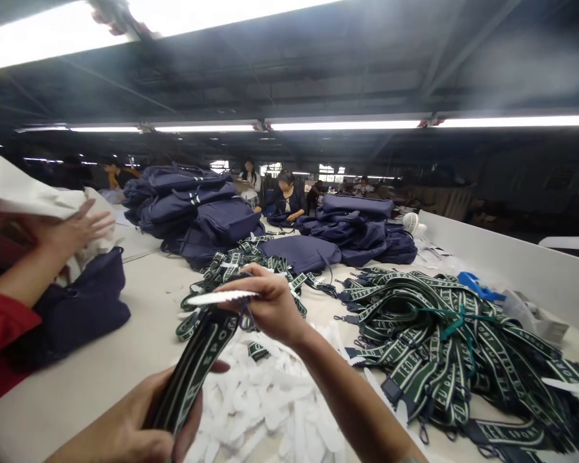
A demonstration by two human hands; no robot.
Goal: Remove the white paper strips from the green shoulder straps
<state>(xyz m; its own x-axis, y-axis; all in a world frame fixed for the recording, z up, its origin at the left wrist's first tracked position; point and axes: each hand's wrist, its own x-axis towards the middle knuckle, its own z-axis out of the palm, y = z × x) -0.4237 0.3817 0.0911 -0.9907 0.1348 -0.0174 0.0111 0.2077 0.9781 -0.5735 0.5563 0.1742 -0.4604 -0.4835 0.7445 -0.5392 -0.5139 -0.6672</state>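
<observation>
My left hand (135, 411) is wrapped round the lower part of a folded dark green strap (197, 366) with white lettering and stripes. At its upper end my right hand (275, 308) is closed, with a flat white strip (217, 298) lying across the strap at its fingers. Exactly how these fingers grip the strap end is partly hidden. Below both hands spreads a heap of white strips (270, 405). Just behind my right hand lies a tangle of similar straps (226, 263). A large bundle of straps with dark clips (415, 321) rests to the right, tied with a green band (456, 321).
At the left, a co-worker's hand (72, 235) with a red sleeve handles white material above a navy bag (89, 308). Navy bags (193, 212) are piled across the table, with another person behind. A white partition (511, 251) and small fan (412, 224) stand right.
</observation>
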